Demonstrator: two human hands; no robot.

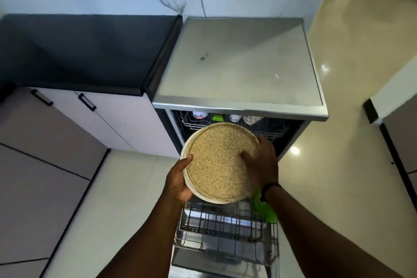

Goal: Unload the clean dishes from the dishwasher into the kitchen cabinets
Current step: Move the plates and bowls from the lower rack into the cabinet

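Gripping a speckled plate (220, 162), both hands' grip closed on it, above glossy floor tiles (126, 205).

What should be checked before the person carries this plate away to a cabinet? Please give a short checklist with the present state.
1. Left hand grips the speckled plate at its rim: ok.
2. Right hand holds the opposite side: ok.
3. Plate is lifted free of the lower rack: ok.
4. Lower rack is pulled out near the person's legs, a trip risk: not ok.
5. Cabinet door is shut: not ok.
6. Plate is dry: cannot tell.
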